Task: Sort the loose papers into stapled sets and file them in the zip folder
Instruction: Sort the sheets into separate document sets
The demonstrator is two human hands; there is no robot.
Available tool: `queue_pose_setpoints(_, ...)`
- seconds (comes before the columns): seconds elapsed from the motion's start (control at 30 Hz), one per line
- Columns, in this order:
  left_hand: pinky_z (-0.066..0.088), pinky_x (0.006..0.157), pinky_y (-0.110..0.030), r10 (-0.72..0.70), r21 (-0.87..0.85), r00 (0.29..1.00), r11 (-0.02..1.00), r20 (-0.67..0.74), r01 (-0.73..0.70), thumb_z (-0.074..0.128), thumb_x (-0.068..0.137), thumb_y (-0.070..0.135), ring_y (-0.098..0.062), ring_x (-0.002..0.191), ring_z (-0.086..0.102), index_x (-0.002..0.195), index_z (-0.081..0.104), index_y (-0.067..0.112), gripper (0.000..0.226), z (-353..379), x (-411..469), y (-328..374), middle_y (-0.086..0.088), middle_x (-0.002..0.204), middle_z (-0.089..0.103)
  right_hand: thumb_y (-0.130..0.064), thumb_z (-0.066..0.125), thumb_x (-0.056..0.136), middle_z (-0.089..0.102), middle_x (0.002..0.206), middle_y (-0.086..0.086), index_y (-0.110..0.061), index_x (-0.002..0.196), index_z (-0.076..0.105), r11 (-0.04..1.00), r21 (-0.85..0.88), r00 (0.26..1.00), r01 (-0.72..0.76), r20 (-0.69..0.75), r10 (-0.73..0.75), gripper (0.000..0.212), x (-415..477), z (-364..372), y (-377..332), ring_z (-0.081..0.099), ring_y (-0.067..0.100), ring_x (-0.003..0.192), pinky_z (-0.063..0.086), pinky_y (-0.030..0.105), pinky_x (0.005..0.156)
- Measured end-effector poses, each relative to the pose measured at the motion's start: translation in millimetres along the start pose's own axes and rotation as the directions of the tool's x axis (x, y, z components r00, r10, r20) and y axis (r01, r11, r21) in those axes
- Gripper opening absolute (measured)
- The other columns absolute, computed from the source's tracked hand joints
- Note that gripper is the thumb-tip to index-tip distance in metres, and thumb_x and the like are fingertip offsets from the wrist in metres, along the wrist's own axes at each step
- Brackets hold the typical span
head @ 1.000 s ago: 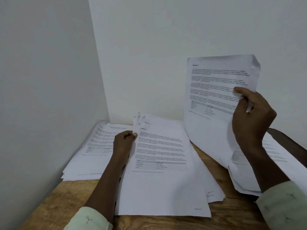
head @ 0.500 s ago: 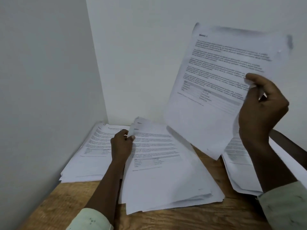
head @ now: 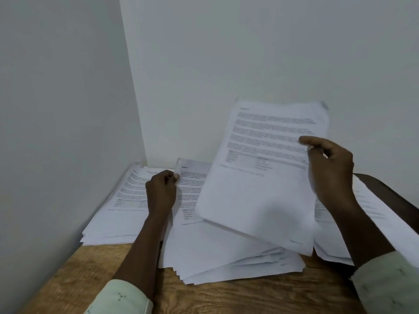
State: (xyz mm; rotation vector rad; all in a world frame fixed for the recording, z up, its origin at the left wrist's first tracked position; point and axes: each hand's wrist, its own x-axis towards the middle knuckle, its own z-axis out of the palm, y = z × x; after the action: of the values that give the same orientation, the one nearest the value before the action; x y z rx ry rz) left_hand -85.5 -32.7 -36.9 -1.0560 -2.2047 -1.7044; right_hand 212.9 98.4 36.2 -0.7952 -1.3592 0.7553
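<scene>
The right hand (head: 330, 168) pinches a printed sheet (head: 267, 168) by its right edge, tilted above the middle paper stack (head: 226, 257) on the wooden table (head: 226, 295) — the left hand (head: 161, 192) grips that stack's top-left corner, between two other stacks

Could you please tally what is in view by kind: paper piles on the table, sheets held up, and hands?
Paper piles on the table: 3
Sheets held up: 1
Hands: 2
Total: 6
</scene>
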Motion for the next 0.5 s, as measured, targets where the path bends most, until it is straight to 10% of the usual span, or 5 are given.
queue_pose_setpoints(0.13,0.043,0.071,-0.024,-0.005,-0.084,0.997,0.996,0.081,0.012,0.069,0.09,0.017,-0.015,0.084,0.065,0.092,0.075,0.011,0.008,2,2,-3,0.002,0.086,0.073,-0.005,0.053,0.096,0.071,0.083,-0.017,-0.031,0.085,0.075,0.994,-0.061,0.974,-0.09,0.204,0.101,0.036,-9,9,19,0.049,-0.008,0.05,0.033,0.004,0.05)
queue_pose_setpoints(0.5,0.052,0.092,-0.044,-0.103,-0.605,0.864,0.673,0.493,0.425,0.05,0.103,0.034,-0.03,0.104,0.064,0.126,0.058,0.014,0.031,0,-1,26,-0.012,0.122,0.069,-0.01,0.062,0.094,0.074,0.106,0.001,-0.038,0.142,0.036,0.969,-0.055,0.911,-0.242,0.332,0.247,0.062,-35,44,35,0.049,0.007,0.121,0.036,0.024,0.095)
